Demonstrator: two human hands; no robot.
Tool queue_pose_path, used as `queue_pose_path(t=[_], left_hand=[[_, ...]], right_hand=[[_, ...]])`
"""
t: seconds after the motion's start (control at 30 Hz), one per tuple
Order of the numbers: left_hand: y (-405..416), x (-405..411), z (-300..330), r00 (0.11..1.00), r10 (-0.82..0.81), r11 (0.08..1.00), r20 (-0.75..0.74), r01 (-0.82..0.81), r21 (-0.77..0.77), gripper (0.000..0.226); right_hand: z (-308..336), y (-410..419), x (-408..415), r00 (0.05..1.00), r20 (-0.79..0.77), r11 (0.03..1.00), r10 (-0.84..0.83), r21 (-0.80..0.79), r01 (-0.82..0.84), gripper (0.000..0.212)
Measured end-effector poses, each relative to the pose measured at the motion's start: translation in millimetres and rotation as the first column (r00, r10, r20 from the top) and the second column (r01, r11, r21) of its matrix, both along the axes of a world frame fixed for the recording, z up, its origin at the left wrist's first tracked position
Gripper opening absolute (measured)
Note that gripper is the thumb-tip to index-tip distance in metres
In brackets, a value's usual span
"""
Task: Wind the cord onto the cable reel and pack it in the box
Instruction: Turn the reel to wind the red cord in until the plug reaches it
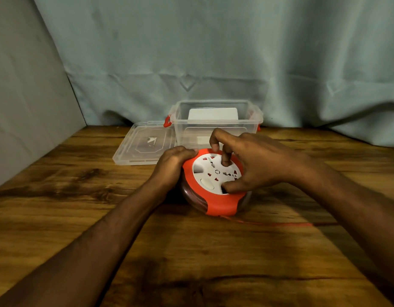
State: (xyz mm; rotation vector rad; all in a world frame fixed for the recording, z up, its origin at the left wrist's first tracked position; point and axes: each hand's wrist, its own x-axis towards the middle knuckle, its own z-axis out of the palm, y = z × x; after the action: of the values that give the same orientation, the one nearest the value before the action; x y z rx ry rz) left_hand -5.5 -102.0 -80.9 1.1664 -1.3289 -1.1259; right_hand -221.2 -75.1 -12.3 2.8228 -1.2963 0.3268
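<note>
A round cable reel (pixel 221 207) with an orange frame and a white socket face lies flat on the wooden table. My left hand (pixel 172 163) grips its left rim. My right hand (pixel 255 161) rests on top, with fingers pressed into the recesses of the white face. A thin red cord (pixel 280 224) runs from the reel's front out to the right along the table, passing under my right forearm. Behind the reel stands an open clear plastic box (pixel 216 127) with red latches, and something white is visible through its walls.
The box's clear lid (pixel 142 145) lies flat on the table to the left of the box. A pale blue cloth (pixel 213 52) hangs behind the table, and a grey wall (pixel 21 107) borders the left side.
</note>
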Motion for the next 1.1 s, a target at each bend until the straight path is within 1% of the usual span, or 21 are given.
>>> queue_pose_path(t=[0.17,0.27,0.33,0.4,0.47,0.57,0.67,0.73,0.8,0.87,0.97,1.03,1.1], left_hand=[[3,-6,1,0.999,0.044,0.998,-0.015,-0.045,-0.053,0.028],[4,-6,1,0.999,0.052,0.997,0.006,-0.052,-0.065,0.032],[3,-5,2,0.999,0.049,0.996,0.016,-0.048,-0.073,0.041],[2,-4,2,0.999,0.045,0.996,0.012,-0.044,-0.083,0.039],[1,-4,1,0.998,0.052,0.995,0.035,-0.048,-0.089,0.033],[0,-4,0,0.998,0.05,0.995,0.048,-0.046,-0.093,0.028],[0,-3,0,1.0,0.024,0.996,0.019,-0.023,-0.081,0.027],[2,-2,0,1.0,0.001,0.996,0.023,0.002,-0.088,0.028],[3,-2,0,0.999,-0.008,0.996,0.043,0.012,-0.094,0.028],[4,-2,0,0.999,-0.013,0.996,0.031,0.016,-0.082,0.026],[4,-3,0,1.0,-0.018,0.997,0.014,0.019,-0.072,0.026],[4,-2,0,1.0,-0.017,0.997,0.011,0.018,-0.072,0.026],[4,-3,0,1.0,-0.017,0.997,0.011,0.017,-0.071,0.026]], right_hand=[[-5,0,3,0.999,0.008,0.995,-0.045,-0.09,0.046,0.056],[-10,0,7,0.997,0.018,0.991,-0.069,-0.114,0.07,0.052],[-9,-1,7,0.998,0.047,0.991,-0.042,-0.129,0.048,0.047],[-4,-1,3,0.994,0.107,0.992,0.02,-0.127,-0.006,0.038],[3,-2,-3,0.991,0.124,0.997,0.053,-0.068,-0.044,0.034],[8,-7,-11,0.992,0.105,0.994,0.076,0.069,-0.083,0.053],[8,-9,-11,0.993,0.073,0.984,0.088,0.148,-0.099,0.073],[6,-8,-8,0.996,0.043,0.98,0.079,0.178,-0.086,0.08],[6,-6,-7,0.997,0.041,0.978,0.07,0.195,-0.077,0.085],[7,-4,-8,0.996,0.064,0.975,0.062,0.207,-0.074,0.091],[7,-1,-8,0.998,0.053,0.984,0.034,0.172,-0.043,0.097],[5,0,-7,0.999,0.038,0.99,0.027,0.138,-0.032,0.096],[4,0,-5,1.0,0.016,0.995,0.022,0.102,-0.024,0.09]])
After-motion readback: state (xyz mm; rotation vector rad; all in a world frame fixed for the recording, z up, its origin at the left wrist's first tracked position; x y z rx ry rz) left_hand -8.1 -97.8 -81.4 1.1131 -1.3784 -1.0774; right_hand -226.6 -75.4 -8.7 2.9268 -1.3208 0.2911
